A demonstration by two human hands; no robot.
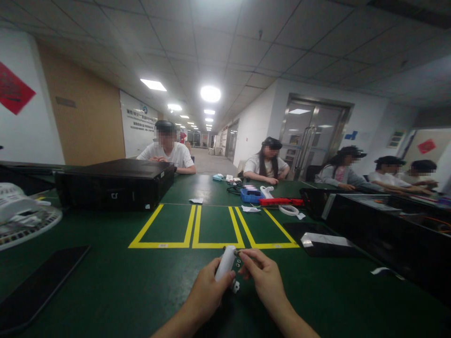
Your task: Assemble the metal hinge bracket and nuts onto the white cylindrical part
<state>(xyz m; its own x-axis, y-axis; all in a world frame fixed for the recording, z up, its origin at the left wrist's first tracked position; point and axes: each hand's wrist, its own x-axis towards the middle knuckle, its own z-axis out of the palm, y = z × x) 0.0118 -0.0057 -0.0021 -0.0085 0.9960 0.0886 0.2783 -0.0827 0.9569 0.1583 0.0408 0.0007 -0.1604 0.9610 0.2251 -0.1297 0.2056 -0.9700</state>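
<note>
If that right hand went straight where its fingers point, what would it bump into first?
Probably the upper end of the white cylinder in the left hand. The right hand points at it, with a small piece at its fingertips; whether that piece touches it is hard to tell.

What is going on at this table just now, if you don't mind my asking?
A person's left hand holds a white tube, while the right hand pinches a small part at the tube's upper end; it is too small to tell whether that part is attached. Small rings show between the hands. The work is over a green table, on the near side of some yellow tape outlines. Other people sit around the table.
</note>
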